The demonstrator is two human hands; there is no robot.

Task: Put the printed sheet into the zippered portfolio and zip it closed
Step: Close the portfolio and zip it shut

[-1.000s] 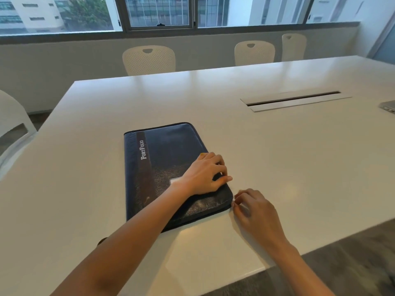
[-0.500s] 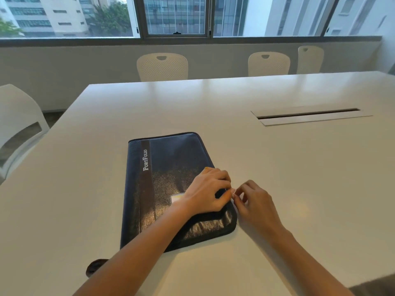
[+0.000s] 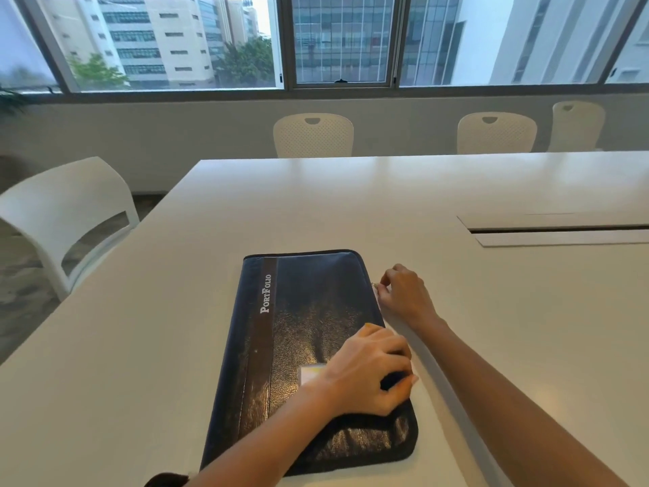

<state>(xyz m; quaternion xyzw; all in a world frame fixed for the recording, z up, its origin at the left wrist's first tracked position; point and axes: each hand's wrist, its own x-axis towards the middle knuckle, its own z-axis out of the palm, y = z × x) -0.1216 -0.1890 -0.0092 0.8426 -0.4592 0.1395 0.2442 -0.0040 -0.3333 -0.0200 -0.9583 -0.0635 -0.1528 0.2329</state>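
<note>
Two hands are on the portfolio (image 3: 298, 346), which lies shut and flat on the white bench (image 3: 351, 205), at 6 o'clock in the view and close to the near edge. No printed sheet shows anywhere, so I judge it is already inside under the closed cover.

The left hand (image 3: 368, 374) holds the case down at its 4 o'clock, its fingers (image 3: 393, 349) curled over the right edge and the thumb tucked under. The right hand (image 3: 407, 297) sits at the case's 2 o'clock, its fingers (image 3: 386, 279) pinched on a small glint that looks like the zip pull (image 3: 374, 285). The teeth are too fine to read, but by the pull's place the long right side seems mostly zipped. What is left is probably the rounded far corner at 1 o'clock and the short top edge.

Bare bench lies open toward 12 and 3 o'clock, so the pull has room to travel. The cable slot (image 3: 562, 230) at 3 o'clock is well apart, and the chairs (image 3: 312, 135) stand beyond the far edge.
</note>
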